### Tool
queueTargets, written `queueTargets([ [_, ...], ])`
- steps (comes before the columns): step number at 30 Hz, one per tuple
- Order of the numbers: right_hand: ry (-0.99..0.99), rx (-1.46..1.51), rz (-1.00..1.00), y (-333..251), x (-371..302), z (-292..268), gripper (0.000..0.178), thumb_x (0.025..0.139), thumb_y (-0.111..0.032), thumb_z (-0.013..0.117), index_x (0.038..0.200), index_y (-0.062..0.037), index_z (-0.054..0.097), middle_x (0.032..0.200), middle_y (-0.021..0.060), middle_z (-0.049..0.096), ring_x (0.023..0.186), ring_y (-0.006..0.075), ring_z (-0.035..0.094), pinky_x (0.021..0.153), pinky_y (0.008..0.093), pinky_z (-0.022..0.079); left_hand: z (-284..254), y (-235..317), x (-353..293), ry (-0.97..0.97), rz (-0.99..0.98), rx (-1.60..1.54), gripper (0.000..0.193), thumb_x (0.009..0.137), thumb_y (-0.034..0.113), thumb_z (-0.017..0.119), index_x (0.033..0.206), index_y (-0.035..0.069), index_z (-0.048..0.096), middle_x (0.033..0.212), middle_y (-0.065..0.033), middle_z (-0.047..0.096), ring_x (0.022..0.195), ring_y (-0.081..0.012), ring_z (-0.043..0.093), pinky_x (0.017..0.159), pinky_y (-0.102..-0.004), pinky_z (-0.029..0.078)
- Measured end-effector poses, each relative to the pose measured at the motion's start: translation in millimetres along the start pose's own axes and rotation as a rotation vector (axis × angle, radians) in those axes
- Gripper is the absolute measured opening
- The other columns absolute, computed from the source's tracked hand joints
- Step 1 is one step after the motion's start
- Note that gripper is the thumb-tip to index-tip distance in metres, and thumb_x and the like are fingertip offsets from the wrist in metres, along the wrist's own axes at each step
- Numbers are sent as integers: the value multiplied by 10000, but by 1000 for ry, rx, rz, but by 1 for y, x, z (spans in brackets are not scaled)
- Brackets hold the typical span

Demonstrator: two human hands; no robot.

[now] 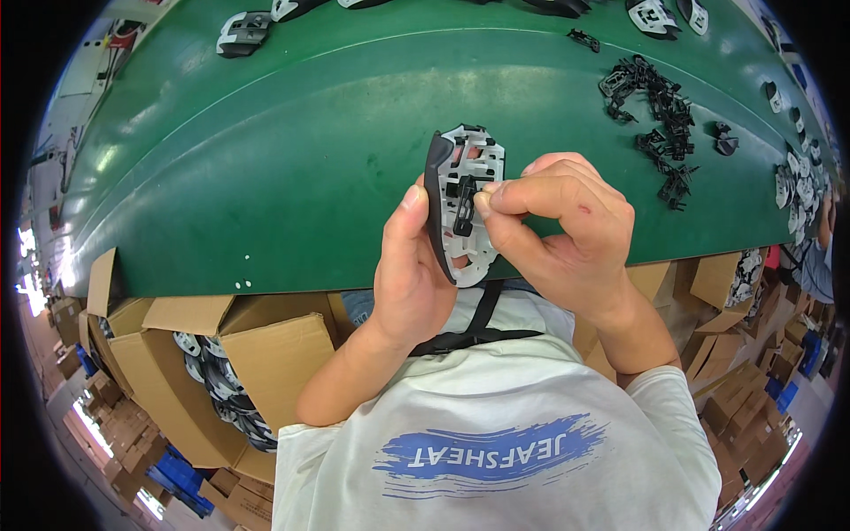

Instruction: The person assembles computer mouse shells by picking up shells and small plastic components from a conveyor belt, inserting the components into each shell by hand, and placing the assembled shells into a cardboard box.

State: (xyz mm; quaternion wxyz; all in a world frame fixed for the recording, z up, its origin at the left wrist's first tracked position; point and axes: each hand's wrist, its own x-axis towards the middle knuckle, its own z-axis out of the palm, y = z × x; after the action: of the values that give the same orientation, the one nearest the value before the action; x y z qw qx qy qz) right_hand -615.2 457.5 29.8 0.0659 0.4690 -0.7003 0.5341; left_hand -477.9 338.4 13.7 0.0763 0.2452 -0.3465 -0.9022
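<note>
A: What takes up the most room?
B: The green counter [292,177], stretching from left to right across the far side.
A: And next in size?
B: An open cardboard box [168,398] at the near left, below the counter's edge, with black-and-white pieces [221,389] heaped inside.
A: Anything on the counter's right?
B: A crowd of pale shells [801,190] at the far right end, and left of it a curving pile of black parts [680,133].
A: What are the hands doing?
B: The left hand [412,279] grips a shell from its left side, thumb on the dark edge, fingers behind. The right hand [567,230] comes in from the right, thumb and forefinger pinched together on a small clip.
A: Where's that gripped shell?
B: The white-and-black shell [479,250] is held up over the counter's near edge, its ribbed inner side showing.
A: And the clip?
B: The black clip [463,212] sits against the shell's ribbed middle, slightly tilted; I can't tell whether it's seated.
A: Smallest of all?
B: A few white specks [248,284] near the counter's edge, left of the hands.
</note>
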Motion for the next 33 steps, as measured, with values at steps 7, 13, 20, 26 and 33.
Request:
queueTargets([
  [7,-103,-39,-60,3,1,-6,226,724,-7,852,878,-137,751,719,-12,667,655,186,640,871,377,580,-3,-2,8,-302,52,-425,616,1161,451,306,1558,40,535,1533,-115,622,1408,-249,590,1189,-440,461],
  [13,-175,-62,-48,8,9,-14,214,731,-31,852,866,-157,745,724,-37,658,657,169,623,917,397,573,4,-1,7,-104,-39,-384,620,1159,475,311,1558,52,528,1472,-106,658,1354,-229,629,1161,-421,490],
  [20,-159,-128,-65,9,5,-14,215,728,-29,851,861,-159,743,727,-45,656,661,160,606,965,430,550,2,-2,11,-175,-54,-447,643,1146,482,325,1555,33,537,1517,-122,630,1389,-263,605,1179,-433,469],
  [26,-199,-133,-46,7,5,-16,217,720,-34,850,858,-161,741,737,-62,654,661,154,597,1005,442,527,0,-5,12,-203,-62,-368,645,1149,488,323,1566,41,529,1538,-116,616,1404,-262,593,1185,-441,462],
  [33,-169,-239,-99,7,-1,-14,218,731,-38,872,863,-162,749,761,-62,696,676,141,620,1042,466,523,-5,-9,13,-196,-41,-311,627,1158,469,320,1573,46,524,1541,-108,615,1413,-249,584,1188,-431,458],
])
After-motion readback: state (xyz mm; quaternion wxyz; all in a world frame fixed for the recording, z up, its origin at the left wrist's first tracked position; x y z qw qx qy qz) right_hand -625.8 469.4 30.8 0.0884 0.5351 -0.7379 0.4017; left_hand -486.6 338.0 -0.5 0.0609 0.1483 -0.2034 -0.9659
